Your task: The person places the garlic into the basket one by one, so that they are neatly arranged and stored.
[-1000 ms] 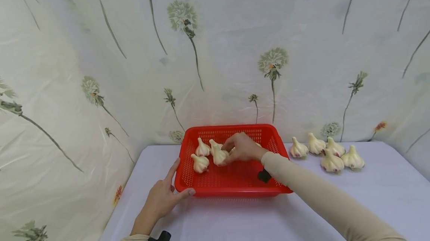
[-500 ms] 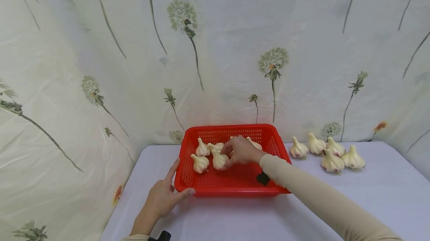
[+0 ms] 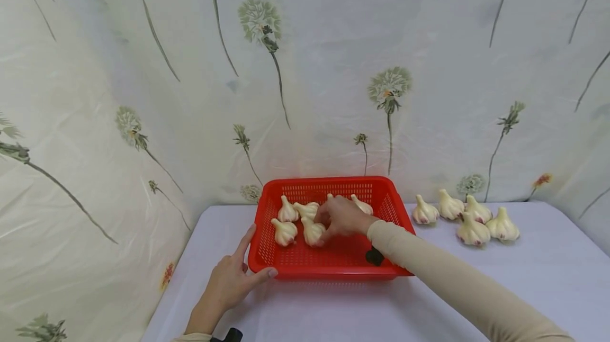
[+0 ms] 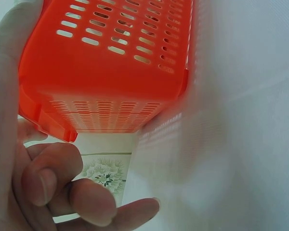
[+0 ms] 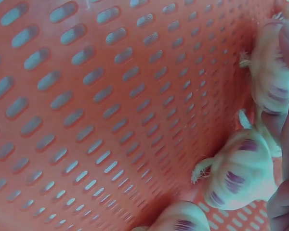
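My right hand (image 3: 344, 217) reaches into the red plastic basket (image 3: 329, 271) and pinches a garlic bulb (image 3: 312, 231) low over its floor. Left of that bulb lie two garlic bulbs, one (image 3: 287, 209) behind the other (image 3: 284, 233). Another bulb (image 3: 307, 209) rests just behind the pinched one. Farther right, a bulb (image 3: 362, 205) shows past my knuckles, and one more is mostly hidden by the hand. My left hand (image 3: 231, 281) touches the basket's front left corner, thumb and index finger extended along the rim. In the left wrist view its other fingers (image 4: 91, 199) hang loosely bent, off the basket.
Several garlic bulbs (image 3: 472, 229) stand grouped on the white tabletop (image 3: 538, 278), right of the basket. A flower-printed curtain (image 3: 324, 93) hangs behind the table and along its left side.
My right hand has moved slightly down and toward me with the garlic bulb, uncovering the bulb behind it and one at the right. The left hand stays in place.
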Motion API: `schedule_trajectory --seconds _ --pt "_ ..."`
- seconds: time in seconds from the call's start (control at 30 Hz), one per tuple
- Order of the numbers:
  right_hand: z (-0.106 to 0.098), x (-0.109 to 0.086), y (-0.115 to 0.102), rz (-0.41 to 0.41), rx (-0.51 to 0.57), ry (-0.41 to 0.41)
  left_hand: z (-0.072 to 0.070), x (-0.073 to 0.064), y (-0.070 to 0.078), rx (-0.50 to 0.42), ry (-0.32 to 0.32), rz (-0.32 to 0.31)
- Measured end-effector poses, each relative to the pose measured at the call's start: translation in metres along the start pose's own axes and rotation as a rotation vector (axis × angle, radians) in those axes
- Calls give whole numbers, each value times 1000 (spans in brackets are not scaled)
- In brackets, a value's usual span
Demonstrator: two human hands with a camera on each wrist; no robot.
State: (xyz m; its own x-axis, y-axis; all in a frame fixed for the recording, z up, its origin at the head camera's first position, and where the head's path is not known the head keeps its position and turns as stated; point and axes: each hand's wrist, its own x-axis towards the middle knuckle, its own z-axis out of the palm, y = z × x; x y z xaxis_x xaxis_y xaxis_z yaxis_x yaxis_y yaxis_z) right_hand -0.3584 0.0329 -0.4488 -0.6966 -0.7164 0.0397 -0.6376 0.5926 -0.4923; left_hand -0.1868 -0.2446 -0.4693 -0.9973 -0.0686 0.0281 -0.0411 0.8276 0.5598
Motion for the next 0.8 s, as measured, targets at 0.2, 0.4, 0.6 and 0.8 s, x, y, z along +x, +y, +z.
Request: schedule_trajectory --seconds 0.2,0.4,0.6,0.8 --pt "0 2 1 -10 -40 -5 -1 1 1 -4 4 2" --pt "2 1 3 -42 -37 -21 -1 1 0 -1 -9 1" --pt "5 -2 4 -58 -17 -46 0 -1 0 -11 -16 14" --pt "5 -1 6 -51 0 -44 -1 0 -1 -7 -11 17"
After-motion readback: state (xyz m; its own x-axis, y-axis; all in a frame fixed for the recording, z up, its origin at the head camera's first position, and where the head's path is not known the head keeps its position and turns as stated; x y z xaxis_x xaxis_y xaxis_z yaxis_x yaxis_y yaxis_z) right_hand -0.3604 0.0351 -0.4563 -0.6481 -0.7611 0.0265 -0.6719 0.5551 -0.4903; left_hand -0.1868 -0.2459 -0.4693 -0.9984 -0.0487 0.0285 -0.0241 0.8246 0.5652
